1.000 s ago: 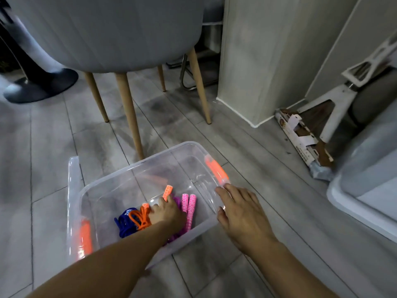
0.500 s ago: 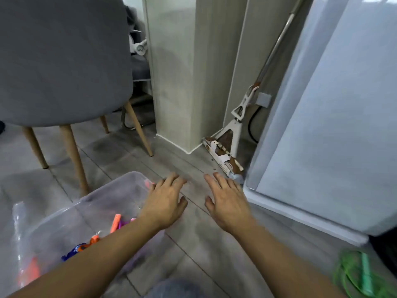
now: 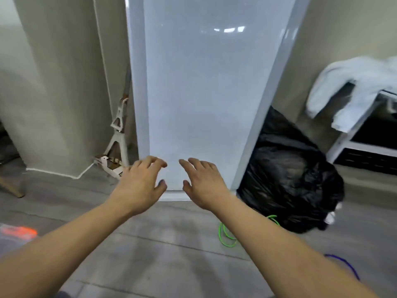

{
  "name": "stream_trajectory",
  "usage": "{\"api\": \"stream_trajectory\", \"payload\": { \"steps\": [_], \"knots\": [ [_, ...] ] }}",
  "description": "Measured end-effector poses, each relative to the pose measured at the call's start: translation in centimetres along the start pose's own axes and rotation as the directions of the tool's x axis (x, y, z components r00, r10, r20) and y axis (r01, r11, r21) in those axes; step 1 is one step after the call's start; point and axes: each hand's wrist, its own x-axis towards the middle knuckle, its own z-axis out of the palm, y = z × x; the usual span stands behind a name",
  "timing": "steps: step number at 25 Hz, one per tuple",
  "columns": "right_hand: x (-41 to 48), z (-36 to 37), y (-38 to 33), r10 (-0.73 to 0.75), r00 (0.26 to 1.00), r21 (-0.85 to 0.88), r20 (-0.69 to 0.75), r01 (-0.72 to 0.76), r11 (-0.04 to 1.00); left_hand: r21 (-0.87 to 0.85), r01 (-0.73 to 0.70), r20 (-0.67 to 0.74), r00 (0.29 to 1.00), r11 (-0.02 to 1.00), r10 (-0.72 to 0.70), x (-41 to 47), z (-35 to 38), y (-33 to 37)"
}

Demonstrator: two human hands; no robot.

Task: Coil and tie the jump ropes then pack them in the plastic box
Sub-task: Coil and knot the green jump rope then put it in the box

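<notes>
Both hands hover side by side in mid-air over the grey floor, fingers spread, holding nothing: my left hand [image 3: 140,184] and my right hand [image 3: 204,183]. A green jump rope [image 3: 225,235] lies loose on the floor below my right forearm, partly hidden by it. A purple jump rope [image 3: 343,264] curves on the floor at the lower right. Only a corner of the clear plastic box [image 3: 12,239] with its orange latch shows at the left edge; its contents are out of view.
A tall white appliance [image 3: 202,93] stands straight ahead. A full black rubbish bag [image 3: 292,179] sits to its right, a mop [image 3: 118,134] leans to its left. A white cloth [image 3: 352,89] hangs over a metal rack at the far right. A wooden chair leg [image 3: 10,187] is at the left.
The view has swung right, away from the box. My left hand has left the ropes in the box and both hands now hover empty in front of the white appliance.
</notes>
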Motion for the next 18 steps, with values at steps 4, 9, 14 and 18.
{"api": "stream_trajectory", "payload": {
  "steps": [4,9,14,18],
  "knots": [
    [-5.5,-0.6,9.4,0.141,0.990,-0.072,-0.007,-0.141,0.987,-0.063,-0.121,0.051,0.991,0.991,0.124,2.2,4.5,8.3],
    [-10.9,4.1,17.0,0.297,0.951,-0.068,0.090,-0.291,0.954,-0.131,-0.144,0.133,0.978,0.981,0.162,3.1,12.7,13.7],
    [-15.5,12.6,20.7,0.406,0.880,-0.026,0.245,-0.413,0.910,-0.135,-0.153,0.287,0.940,0.979,0.186,2.7,21.7,15.3],
    [-18.4,20.1,22.2,0.448,0.818,0.006,0.360,-0.482,0.876,-0.101,-0.186,0.391,0.896,0.977,0.211,1.8,28.5,15.1]
  ]
}}
